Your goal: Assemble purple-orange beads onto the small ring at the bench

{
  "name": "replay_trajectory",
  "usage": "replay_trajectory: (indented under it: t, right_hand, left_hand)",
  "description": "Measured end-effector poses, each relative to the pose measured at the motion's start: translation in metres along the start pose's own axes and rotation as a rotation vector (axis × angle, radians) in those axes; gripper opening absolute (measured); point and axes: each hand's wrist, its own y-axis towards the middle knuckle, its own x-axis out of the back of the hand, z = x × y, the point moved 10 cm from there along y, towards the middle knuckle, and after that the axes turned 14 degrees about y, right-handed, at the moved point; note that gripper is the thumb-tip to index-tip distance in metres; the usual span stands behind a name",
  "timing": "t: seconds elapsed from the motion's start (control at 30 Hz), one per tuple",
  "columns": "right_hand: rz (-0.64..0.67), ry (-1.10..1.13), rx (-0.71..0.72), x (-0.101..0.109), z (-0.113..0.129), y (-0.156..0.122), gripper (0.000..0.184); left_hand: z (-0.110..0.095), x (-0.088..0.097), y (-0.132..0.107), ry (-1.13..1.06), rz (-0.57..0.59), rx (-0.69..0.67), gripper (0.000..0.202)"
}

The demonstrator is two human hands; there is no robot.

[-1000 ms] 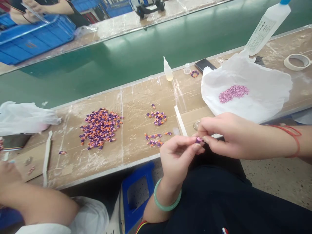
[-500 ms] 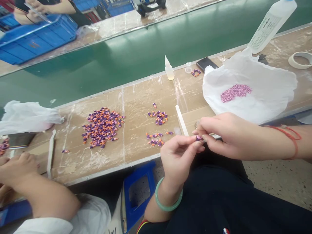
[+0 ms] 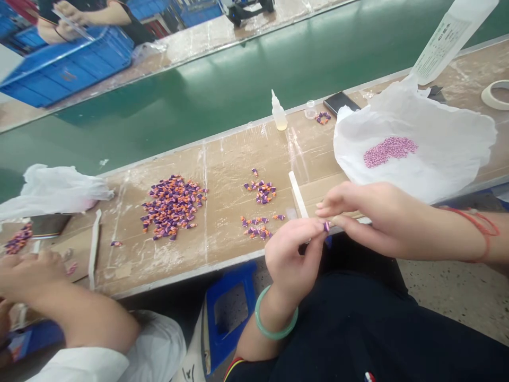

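Note:
My left hand (image 3: 292, 249) pinches a small purple piece (image 3: 326, 226) with a pink part between thumb and fingertips. Right beside it, my right hand (image 3: 368, 212) has its thumb tip at the piece and its fingers stretched out, apart from the thumb. Whether that thumb touches the piece I cannot tell. Small purple-and-orange figures lie to the left of my hands, in a loose group (image 3: 262, 191) and a lower group (image 3: 257, 231). A white strip (image 3: 298, 194) lies just behind my left hand. Beyond my right hand, tiny pink pieces (image 3: 389, 152) rest on white sheeting (image 3: 445, 143).
A big pile of figures (image 3: 173, 207) lies left on the cardboard-covered table (image 3: 222, 159). Along its back edge stand a dropper bottle (image 3: 279, 114), a phone (image 3: 341, 103) and a large white bottle (image 3: 449, 42). A co-worker's arm (image 3: 79, 307) is at lower left.
My right fingers have opened away from the purple piece, which stays in my left fingertips. The whole view has shifted slightly, so things sit further right.

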Motion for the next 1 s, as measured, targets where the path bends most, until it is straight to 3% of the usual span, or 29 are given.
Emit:
replay_trajectory:
  t: [0.1,0.23,0.37,0.53,0.6,0.7,0.83,1.0]
  right_hand:
    - [-0.164,-0.054,0.005,0.026,0.0,-0.01,0.022]
    - [-0.229,-0.122,-0.058,0.041,-0.013,-0.023,0.02]
    - [-0.248,-0.117,-0.113,0.049,-0.034,-0.039,0.017]
    - [-0.355,-0.118,-0.313,0.067,-0.078,-0.067,0.013]
    - [-0.409,-0.121,-0.385,0.073,-0.092,-0.077,0.011]
    - [-0.466,-0.129,-0.476,0.079,-0.104,-0.087,0.01]
    - [-0.486,-0.129,-0.514,0.085,-0.112,-0.096,0.011]
    - [-0.57,-0.14,-0.606,0.102,-0.135,-0.117,0.021]
  left_hand:
    - [-0.02,0.002,-0.001,0.154,-0.043,-0.202,0.039]
    - [-0.014,0.004,0.002,0.199,-0.026,-0.178,0.033]
    - [0.039,0.014,0.007,0.357,0.173,0.094,0.007]
    - [0.114,0.055,0.013,0.645,0.382,0.378,0.009]
    - [0.132,0.071,0.029,0.715,0.362,0.392,0.013]
    - [0.146,0.085,0.065,0.833,0.26,0.308,0.016]
    - [0.17,0.066,0.094,0.936,0.428,0.234,0.015]
    - [0.187,0.056,0.096,0.993,0.571,0.279,0.015]
